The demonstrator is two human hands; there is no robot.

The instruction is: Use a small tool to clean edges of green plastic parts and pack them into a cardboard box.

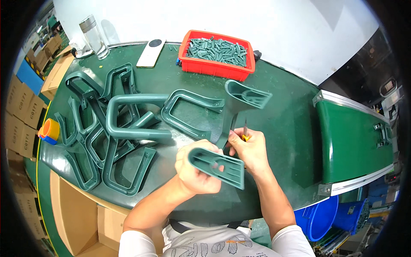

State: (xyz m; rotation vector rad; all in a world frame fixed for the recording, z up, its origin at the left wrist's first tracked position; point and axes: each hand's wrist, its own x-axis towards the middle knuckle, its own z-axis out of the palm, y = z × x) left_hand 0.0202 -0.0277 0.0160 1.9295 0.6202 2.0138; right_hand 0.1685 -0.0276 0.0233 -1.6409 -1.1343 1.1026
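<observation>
My left hand [195, 171] is closed around one end of a green U-shaped plastic handle [231, 174], held above the table with both flat, ribbed ends toward me. My right hand [250, 150] is closed on a small knife [245, 132] with a yellow part and a thin blade pointing up, beside the handle's middle bar. Those right fingertips touch or nearly touch the bar; the blade's exact contact is hidden. To the left lies a loose heap of similar green handles [139, 134], and a single handle [192, 129] rests closest to my hands.
A red bin [214, 68] of small green pieces stands at the back, near a white flat device [150, 55] and a clear bottle [96, 40]. An orange tape roll [52, 127] sits at the left edge. A green conveyor [353, 141], blue bins [317, 220] and an open carton [72, 210] flank the table.
</observation>
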